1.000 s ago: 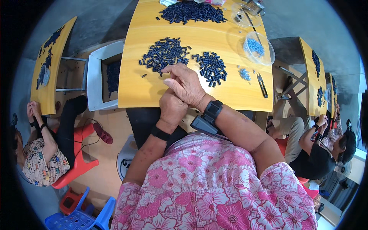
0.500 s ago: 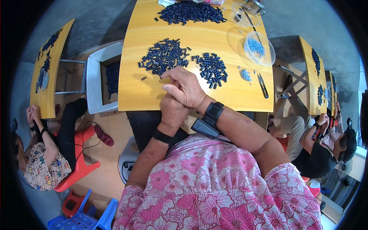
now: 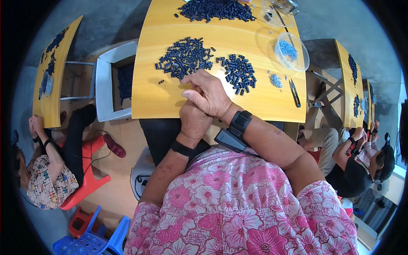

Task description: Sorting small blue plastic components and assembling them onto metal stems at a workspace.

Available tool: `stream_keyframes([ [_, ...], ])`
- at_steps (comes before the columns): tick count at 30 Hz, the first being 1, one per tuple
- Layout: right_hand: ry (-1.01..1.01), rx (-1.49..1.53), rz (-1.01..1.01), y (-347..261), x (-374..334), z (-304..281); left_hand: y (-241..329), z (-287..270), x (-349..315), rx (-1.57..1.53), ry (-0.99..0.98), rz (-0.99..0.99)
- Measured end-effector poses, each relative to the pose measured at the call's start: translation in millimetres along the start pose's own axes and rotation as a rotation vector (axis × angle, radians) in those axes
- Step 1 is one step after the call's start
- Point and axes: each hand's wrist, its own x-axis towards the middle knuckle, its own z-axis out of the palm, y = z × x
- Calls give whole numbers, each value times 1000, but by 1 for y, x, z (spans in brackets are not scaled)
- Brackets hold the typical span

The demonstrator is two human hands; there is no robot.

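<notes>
My right hand (image 3: pixel 209 94) lies across my left hand (image 3: pixel 195 120) at the table's front edge. Its fingers are curled and its thumb points left; whatever they may grip is hidden. The left hand's fingers are covered by the right hand. Just beyond them spreads a pile of small dark blue or black plastic parts (image 3: pixel 180 57). A smaller pile of similar dark parts (image 3: pixel 239 73) lies to its right. One loose part (image 3: pixel 161 81) sits apart on the left. Farther right are a little heap of light blue pieces (image 3: pixel 276 80) and dark-handled thread snips (image 3: pixel 294 93).
A clear round tub (image 3: pixel 304 59) holds light blue pieces; another clear tub (image 3: pixel 278 19) stands behind it. A large dark heap (image 3: pixel 216 10) covers the table's (image 3: pixel 155 102) far end. A white box (image 3: pixel 104 85) stands left. Other people sit at tables on both sides.
The view has shifted slightly, so the table and piles appear a little higher and farther right. Both hands keep the same overlapped pose.
</notes>
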Motion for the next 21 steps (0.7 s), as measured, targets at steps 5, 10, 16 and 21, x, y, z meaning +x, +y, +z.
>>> stream_keyframes([
  [5, -17, 7, -16, 2, 2, 2, -2, 1, 0, 33, 6, 30],
  [10, -41, 2, -4, 3, 2, 1, -2, 2, 0, -4, 9, 18],
  [16, -51, -4, -1, 2, 3, 2, -2, 1, 2, 4, 6, 9],
  [21, -72, -6, 38, 2, 4, 2, 1, 0, 3, -2, 17, -7],
])
